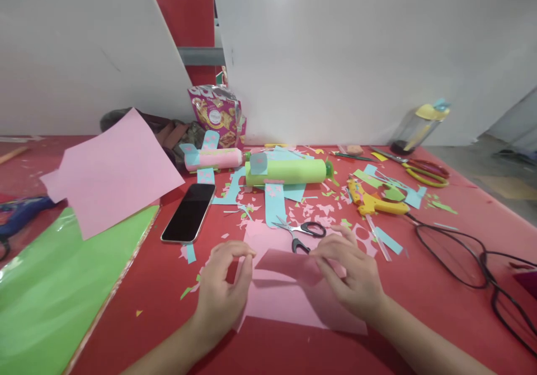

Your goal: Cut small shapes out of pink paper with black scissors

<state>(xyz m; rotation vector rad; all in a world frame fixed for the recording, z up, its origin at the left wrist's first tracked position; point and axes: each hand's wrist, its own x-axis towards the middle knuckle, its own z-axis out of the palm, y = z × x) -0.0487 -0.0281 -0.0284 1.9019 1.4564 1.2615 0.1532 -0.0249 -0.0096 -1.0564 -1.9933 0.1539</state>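
My left hand (226, 285) is closed in a pinch, thumb against fingertips, at the left edge of a shaded piece of pink paper (289, 266). At its right edge my right hand (352, 271) also pinches, thumb and forefinger together. Beneath this piece a larger pink sheet (302, 313) lies on the red table, with shadows across it. Small scissors (300, 229) with black handles rest, blades apart, at the sheet's far edge, close to my right fingertips.
A phone (188, 212) lies left of centre. Beyond are a green paper-wrapped bottle (289, 172), a pink one (218, 159) and scattered scraps. A yellow glue gun (375, 201) with a black cord (453, 240) is right. Pink paper (121, 173) overlaps green sheets (71, 291) at left.
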